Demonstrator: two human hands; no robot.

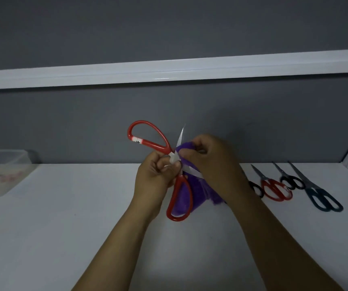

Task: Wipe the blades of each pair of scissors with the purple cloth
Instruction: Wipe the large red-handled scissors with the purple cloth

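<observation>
My left hand [155,177] grips a large pair of red-handled scissors [148,139] at the pivot, held up above the white table with the blades spread wide. One blade points up, the other runs down to the right. My right hand [213,162] pinches the purple cloth [184,196] around the blades close to the pivot. The rest of the cloth hangs down behind the lower red handle loop.
On the white table [63,217] to the right lie several more scissors: a small black pair [256,189] partly behind my arm, a red pair [274,189], another black pair [292,181] and a long dark teal pair [320,196]. A clear plastic box [2,160] stands at the far left against the grey wall.
</observation>
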